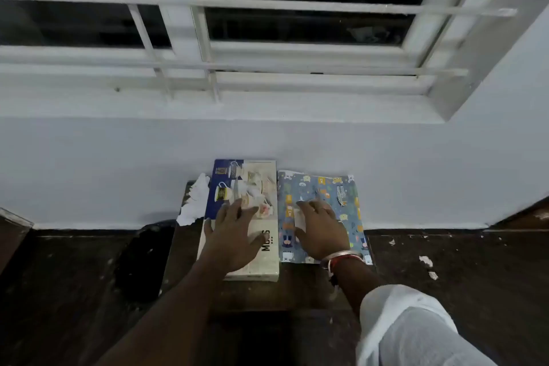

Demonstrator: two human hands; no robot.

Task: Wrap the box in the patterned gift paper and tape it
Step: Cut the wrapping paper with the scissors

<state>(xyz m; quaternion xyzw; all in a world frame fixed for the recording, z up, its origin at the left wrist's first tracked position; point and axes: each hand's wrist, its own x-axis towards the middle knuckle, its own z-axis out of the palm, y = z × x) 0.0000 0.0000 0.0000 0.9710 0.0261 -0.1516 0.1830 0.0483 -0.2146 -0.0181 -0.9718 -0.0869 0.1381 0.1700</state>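
While the left hand (pixel 231 235) lies flat, fingers spread, on the probably rigid box (pixel 257 180) and the right hand (pixel 322 232) rests loose-fingered on the thin, tear-prone gift paper (pixel 326 187) alongside, grip the box's long edges.

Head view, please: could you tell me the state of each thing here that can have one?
box: lying flat, still unwrapped.
gift paper: folded flat, right of the box, not yet around it.
crumpled white paper: scrunched up, at the box's left side.
left hand: open, fingers spread on the box.
right hand: open, resting on the gift paper.
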